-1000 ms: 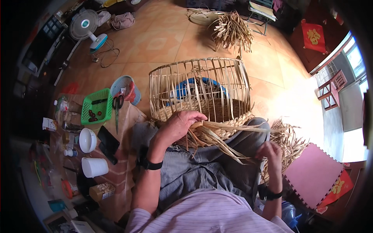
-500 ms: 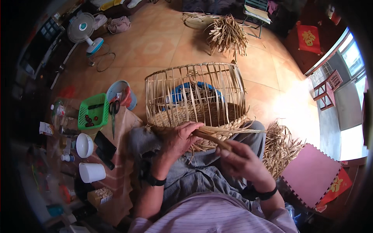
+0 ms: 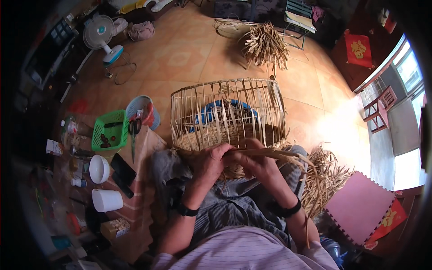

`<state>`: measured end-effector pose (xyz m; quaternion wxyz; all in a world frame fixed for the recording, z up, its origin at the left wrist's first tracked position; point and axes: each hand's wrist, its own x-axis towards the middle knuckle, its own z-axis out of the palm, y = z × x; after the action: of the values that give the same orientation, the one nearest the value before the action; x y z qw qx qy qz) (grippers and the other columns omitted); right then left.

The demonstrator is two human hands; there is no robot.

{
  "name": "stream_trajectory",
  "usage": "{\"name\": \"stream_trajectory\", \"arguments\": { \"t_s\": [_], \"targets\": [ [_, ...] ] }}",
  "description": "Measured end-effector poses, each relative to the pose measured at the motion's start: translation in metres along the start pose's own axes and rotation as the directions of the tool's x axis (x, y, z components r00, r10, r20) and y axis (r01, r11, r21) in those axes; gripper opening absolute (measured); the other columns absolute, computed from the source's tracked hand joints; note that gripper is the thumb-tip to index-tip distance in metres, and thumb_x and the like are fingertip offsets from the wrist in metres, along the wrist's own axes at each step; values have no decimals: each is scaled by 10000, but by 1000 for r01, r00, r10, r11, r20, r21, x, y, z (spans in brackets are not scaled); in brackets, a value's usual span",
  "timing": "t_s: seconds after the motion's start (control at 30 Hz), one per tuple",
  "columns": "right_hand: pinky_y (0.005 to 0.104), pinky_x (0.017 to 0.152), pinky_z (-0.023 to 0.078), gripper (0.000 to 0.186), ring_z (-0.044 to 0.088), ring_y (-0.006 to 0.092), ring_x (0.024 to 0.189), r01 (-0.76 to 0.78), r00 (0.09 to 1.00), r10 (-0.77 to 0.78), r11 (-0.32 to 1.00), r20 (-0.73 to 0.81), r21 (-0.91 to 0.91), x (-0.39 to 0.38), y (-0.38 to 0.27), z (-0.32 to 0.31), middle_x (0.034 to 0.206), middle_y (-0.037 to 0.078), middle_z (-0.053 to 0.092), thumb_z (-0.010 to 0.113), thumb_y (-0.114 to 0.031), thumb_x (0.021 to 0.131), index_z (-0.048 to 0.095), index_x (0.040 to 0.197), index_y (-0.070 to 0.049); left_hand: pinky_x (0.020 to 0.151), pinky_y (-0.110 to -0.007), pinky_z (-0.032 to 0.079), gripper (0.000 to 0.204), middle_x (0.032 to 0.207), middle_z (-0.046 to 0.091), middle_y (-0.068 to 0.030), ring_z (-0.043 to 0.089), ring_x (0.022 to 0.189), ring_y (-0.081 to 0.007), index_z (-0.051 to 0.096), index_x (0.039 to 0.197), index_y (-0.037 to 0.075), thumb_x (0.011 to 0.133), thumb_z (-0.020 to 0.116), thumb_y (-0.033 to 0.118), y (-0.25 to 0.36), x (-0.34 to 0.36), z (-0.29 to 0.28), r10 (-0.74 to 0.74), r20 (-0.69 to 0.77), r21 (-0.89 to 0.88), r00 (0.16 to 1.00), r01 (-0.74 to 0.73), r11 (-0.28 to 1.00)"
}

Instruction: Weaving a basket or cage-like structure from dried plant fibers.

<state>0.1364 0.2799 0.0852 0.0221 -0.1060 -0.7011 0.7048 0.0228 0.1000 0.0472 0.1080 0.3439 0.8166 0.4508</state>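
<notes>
Across my lap rests a partly woven straw basket (image 3: 227, 135), its upright strips spaced apart below a braided rim and its lower band tightly woven. My left hand (image 3: 210, 163) grips the near edge of the weave, fingers closed on straw strands. Close beside it, my right hand (image 3: 255, 162) is closed around a straw strip (image 3: 288, 155). The strip's loose end trails right and hangs down past my right forearm. My fingertips partly hide where the strands meet the basket.
Left of me a low table holds a green basket (image 3: 109, 130), scissors (image 3: 134, 135), a white bowl (image 3: 99, 168), a white cup (image 3: 107, 200) and a phone (image 3: 123, 169). Straw piles (image 3: 326, 175) and a pink foam mat (image 3: 360, 206) lie at right. A fan (image 3: 100, 33) stands far left.
My right hand has moved up and left, next to my left hand. The strip it holds now trails rightward and down over my forearm. The view has shifted slightly.
</notes>
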Motion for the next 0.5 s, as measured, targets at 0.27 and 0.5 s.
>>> {"name": "stream_trajectory", "arguments": {
  "t_s": [0.27,0.5],
  "targets": [
    [284,688,568,286,699,108,746,47,996,-35,986,-77,158,95,-5,-15,855,24,733,716,-297,1131,708,1055,-22,881,-491,578,860,1092,745,-242,747,997,-420,465,1583,-16,897,913,245,27,-8,27,65,-95,379,993,-24,925],
    [485,683,583,129,772,369,776,285,958,-265,855,107,-433,99,-17,-11,759,201,720,704,-90,981,726,981,37,858,-519,532,791,1007,688,-230,691,961,-416,564,1382,-63,825,953,342,28,-3,43,77,-23,576,997,-50,816]
  ]
}}
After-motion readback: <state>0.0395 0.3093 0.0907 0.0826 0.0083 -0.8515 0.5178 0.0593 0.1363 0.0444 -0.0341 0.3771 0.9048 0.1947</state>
